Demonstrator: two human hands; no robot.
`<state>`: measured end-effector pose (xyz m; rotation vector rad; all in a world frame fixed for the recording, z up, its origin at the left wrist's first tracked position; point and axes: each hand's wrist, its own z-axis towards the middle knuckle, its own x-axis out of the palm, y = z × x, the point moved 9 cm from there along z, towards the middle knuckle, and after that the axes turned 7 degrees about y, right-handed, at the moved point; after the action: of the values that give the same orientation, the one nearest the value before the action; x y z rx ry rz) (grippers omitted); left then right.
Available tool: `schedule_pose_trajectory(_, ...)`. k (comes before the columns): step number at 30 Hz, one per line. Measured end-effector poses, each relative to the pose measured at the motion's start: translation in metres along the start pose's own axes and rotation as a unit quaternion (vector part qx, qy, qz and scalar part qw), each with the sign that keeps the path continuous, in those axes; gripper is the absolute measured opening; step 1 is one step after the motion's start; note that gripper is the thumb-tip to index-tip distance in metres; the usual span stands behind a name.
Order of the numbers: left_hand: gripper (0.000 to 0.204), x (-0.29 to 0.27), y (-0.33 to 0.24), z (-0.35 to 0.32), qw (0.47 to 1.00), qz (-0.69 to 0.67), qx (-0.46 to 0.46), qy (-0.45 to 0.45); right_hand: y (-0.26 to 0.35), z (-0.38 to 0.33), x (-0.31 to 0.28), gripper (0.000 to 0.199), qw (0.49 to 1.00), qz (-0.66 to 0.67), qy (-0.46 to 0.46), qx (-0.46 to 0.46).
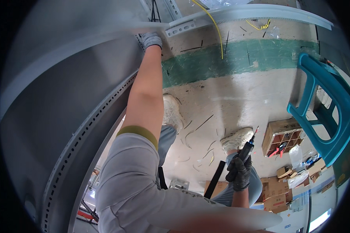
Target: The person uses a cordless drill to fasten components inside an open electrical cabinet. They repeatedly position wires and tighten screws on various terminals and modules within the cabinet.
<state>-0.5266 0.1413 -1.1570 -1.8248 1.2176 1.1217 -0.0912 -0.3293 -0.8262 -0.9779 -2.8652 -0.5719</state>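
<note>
My left arm stretches far forward, and my left hand (151, 40), in a grey glove, is against the grey metal cabinet frame (182, 28) beside a perforated upright. The fingers are tucked behind the frame's edge, so their pose and anything in them are hidden. Low on the right, my right hand (240, 173), in a black glove, is wrapped round a black electric screwdriver (247, 150). Its thin bit, red near the end, points up and away from me, touching nothing.
A slotted rail (90, 130) edges the large cabinet on my left. A yellow wire (216, 25) hangs over the frame. Wire scraps litter the floor around my shoes. To the right are a teal plastic stool (330, 105), a divided box (282, 138) holding red-handled pliers, and cardboard boxes (275, 190).
</note>
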Motion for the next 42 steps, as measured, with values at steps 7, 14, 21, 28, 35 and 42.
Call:
schedule_pose_trajectory(7, 0.044, -0.012, -0.055, -0.101, 0.993, 0.109, 0.001, -0.052, 0.002, 0.005, 0.011, 0.036, 1.000, 0.012, 0.021, 0.011)
schedule_pose_trajectory(14, 0.044, -0.018, -0.039, -0.134, 0.959, -0.220, -0.077, -0.161, -0.001, 0.001, 0.006, 0.038, 0.999, 0.014, 0.011, 0.036)
schedule_pose_trajectory(21, 0.051, -0.022, -0.043, -0.141, 0.995, 0.046, -0.082, 0.012, -0.006, 0.000, 0.005, 0.039, 0.998, 0.031, 0.029, 0.046)
schedule_pose_trajectory(28, 0.043, -0.006, -0.025, -0.125, 0.990, 0.110, -0.082, 0.027, -0.002, -0.002, -0.006, 0.038, 0.998, 0.035, 0.026, 0.047)
schedule_pose_trajectory(35, 0.025, 0.008, -0.050, -0.189, 0.993, -0.043, 0.084, -0.076, 0.003, -0.006, 0.005, 0.039, 0.994, 0.066, 0.062, 0.059)
schedule_pose_trajectory(42, 0.021, 0.016, -0.036, -0.195, 0.945, -0.323, 0.025, 0.043, 0.009, -0.007, 0.012, 0.037, 0.993, 0.027, 0.104, 0.048)
